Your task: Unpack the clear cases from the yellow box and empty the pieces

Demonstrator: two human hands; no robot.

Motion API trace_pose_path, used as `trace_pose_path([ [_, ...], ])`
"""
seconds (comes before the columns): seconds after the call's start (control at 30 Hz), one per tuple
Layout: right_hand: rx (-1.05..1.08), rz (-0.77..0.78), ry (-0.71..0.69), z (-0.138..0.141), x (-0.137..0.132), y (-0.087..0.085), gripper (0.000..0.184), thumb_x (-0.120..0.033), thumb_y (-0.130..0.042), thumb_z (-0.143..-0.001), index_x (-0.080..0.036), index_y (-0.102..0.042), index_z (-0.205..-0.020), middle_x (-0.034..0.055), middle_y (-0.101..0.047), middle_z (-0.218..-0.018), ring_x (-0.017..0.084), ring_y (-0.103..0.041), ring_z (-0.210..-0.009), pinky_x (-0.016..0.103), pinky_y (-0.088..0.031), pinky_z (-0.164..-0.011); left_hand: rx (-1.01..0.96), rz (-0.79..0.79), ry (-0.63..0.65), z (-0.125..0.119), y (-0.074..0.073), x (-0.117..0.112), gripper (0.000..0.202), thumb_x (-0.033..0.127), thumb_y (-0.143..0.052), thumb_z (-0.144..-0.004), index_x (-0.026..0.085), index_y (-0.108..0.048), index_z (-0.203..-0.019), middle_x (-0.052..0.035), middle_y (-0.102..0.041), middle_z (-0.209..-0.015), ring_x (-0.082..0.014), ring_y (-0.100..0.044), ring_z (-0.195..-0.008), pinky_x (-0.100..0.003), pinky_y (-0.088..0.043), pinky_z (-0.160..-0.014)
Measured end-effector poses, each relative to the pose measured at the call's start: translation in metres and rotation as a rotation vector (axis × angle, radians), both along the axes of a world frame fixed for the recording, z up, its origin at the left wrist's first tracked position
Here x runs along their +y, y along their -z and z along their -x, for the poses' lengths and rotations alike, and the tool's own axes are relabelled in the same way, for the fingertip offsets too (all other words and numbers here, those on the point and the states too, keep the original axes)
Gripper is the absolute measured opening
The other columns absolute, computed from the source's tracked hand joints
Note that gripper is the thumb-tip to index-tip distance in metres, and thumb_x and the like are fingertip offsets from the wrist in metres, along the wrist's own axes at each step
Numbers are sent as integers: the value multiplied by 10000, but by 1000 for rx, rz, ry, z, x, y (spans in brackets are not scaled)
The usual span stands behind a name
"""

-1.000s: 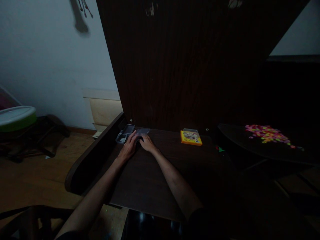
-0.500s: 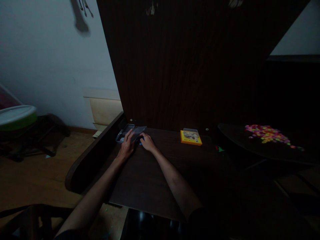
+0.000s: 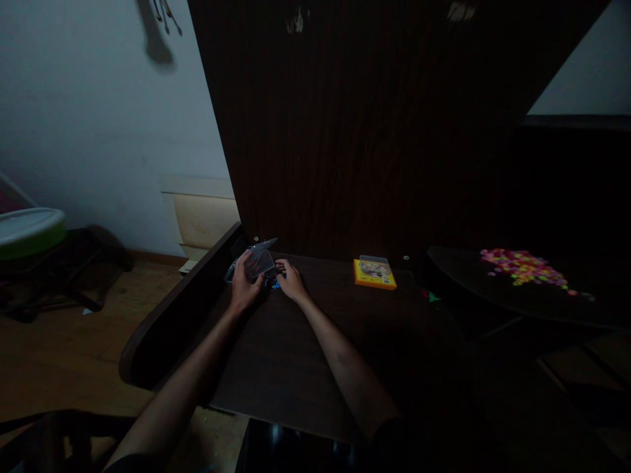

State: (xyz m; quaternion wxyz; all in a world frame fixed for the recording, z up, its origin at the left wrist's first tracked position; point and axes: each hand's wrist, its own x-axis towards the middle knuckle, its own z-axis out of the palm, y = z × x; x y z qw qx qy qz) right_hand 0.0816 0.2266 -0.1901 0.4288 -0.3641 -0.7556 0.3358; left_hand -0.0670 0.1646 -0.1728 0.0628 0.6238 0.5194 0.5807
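Observation:
My left hand (image 3: 245, 284) grips a small clear plastic box (image 3: 260, 264) by its side. The box is tilted and its hinged lid (image 3: 266, 244) stands open. Just right of it, small blue pieces (image 3: 275, 284) lie in a little pile on the dark table (image 3: 286, 341). My right hand (image 3: 290, 282) rests beside this pile, fingers curved toward the box and thumb apart from them. Nothing shows between those fingers. Behind my left hand another clear case (image 3: 229, 272) is partly hidden.
A yellow-orange box (image 3: 374, 281) with a clear case (image 3: 374, 264) on top sits to the right. Farther right, a heap of pink and yellow pieces (image 3: 525, 268) lies on a dark surface. A raised wooden side edge (image 3: 172, 315) bounds the table's left; a tall dark panel (image 3: 345, 144) stands behind.
The clear box has come up tilted in my left hand, which has shifted around its side. My right hand's fingers have opened a little, and more of the blue pieces show.

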Motion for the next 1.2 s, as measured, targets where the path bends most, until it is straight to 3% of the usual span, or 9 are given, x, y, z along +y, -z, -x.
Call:
trace_pose_path([
  [0.07, 37, 4, 17, -1, 0, -1, 408, -74, -491, -811, -218, -535, -1190, 41, -618, -1087, 175, -582, -1021, 332, -491, -926, -119, 73, 92, 0, 0, 7, 668, 305, -670, -789, 192, -349, -1363, -187, -366, -1469, -275, -549, -1226, -451, -507, -985],
  [0.2, -15, -43, 59, -4, -1, -4, 217, -148, -546, -842, -219, -612, -1035, 47, -609, -1077, 206, -536, -1075, 356, -458, -956, -224, 225, 206, 0, -1, 22, 657, 291, -652, -779, 184, -356, -1356, -186, -486, -1385, -261, -625, -1124, -466, -538, -930],
  [0.3, -38, -49, 111, -6, -1, -5, 132, -192, -556, -868, -219, -628, -975, 47, -614, -1030, 216, -527, -1053, 368, -435, -961, -150, 261, 152, 3, -3, 31, 565, 290, -646, -778, 177, -457, -1298, -177, -489, -1392, -283, -600, -1164, -487, -520, -948],
  [0.4, -66, -63, 174, -7, 0, -3, 106, -218, -536, -902, -211, -637, -932, 51, -614, -991, 215, -528, -998, 365, -409, -959, 52, 276, 58, 8, -6, 38, 339, 334, -640, -797, 167, -629, -1091, -150, -439, -1444, -318, -488, -1291, -497, -454, -1030],
  [0.5, -110, -72, 214, -7, 3, -1, 126, -213, -520, -920, -194, -643, -901, 61, -607, -961, 218, -519, -978, 373, -374, -976, 263, 294, 44, 14, -7, 42, 225, 350, -592, -839, 161, -693, -908, -127, -469, -1420, -321, -449, -1319, -496, -394, -1089],
  [0.67, -156, -56, 235, -6, 5, 2, 132, -166, -529, -905, -190, -659, -907, 71, -588, -952, 231, -499, -997, 387, -341, -1002, 517, 278, 5, 16, -4, 49, 217, 269, -539, -840, 139, -714, -843, -145, -510, -1359, -351, -447, -1280, -531, -397, -1072],
  [0.9, -208, -29, 251, 0, 6, 4, 216, -166, -539, -877, -183, -691, -1030, 117, -577, -995, 283, -471, -1037, 431, -357, -1002, 592, 284, 7, 14, 1, 64, 247, 128, -469, -764, 185, -708, -746, -133, -632, -1082, -288, -552, -1073, -482, -488, -974],
  [1.2, -234, -9, 313, 1, -4, 3, 467, -228, -614, -819, -151, -565, -1277, 153, -513, -1193, 314, -437, -1142, 463, -348, -1043, 645, 321, 42, 12, -4, 65, 229, 63, -452, -717, 170, -650, -672, -148, -631, -1047, -301, -547, -1061, -455, -489, -921],
])
